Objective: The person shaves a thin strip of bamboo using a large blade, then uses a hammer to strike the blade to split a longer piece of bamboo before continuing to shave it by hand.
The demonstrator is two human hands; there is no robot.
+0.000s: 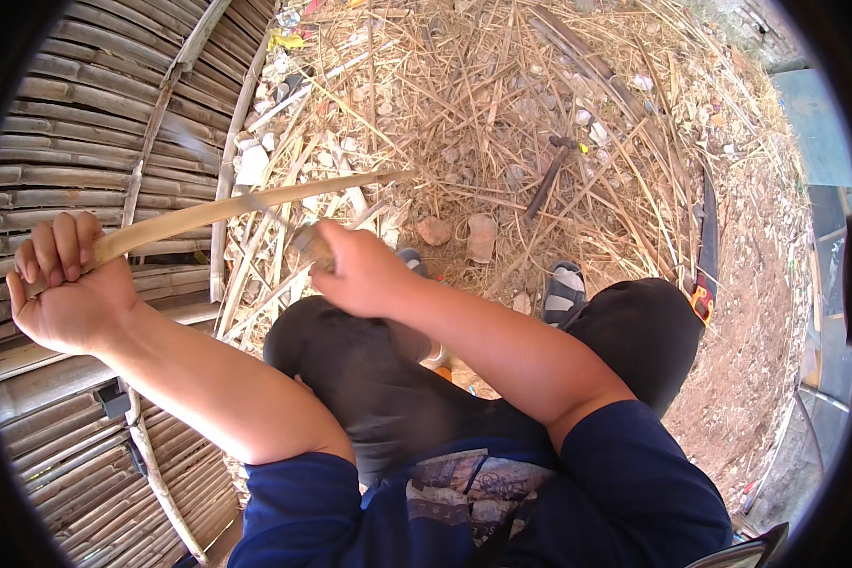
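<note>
My left hand (76, 284) is closed round the near end of a long, pale bamboo strip (208, 214). The strip slants up to the right, its thin far end above the littered ground. In front of my left knee, my right hand (364, 273) grips the wooden handle of a knife (310, 246). Its blade, smeared by motion, points up and left across the strip; whether it touches the strip I cannot tell.
A bamboo-slat wall (85, 142) rises close on my left. A dark hammer-like tool (549, 175) lies ahead among straw, splinters and stones. To the right lies a saw (706, 237) with an orange handle. My sandalled foot (564, 292) stands between.
</note>
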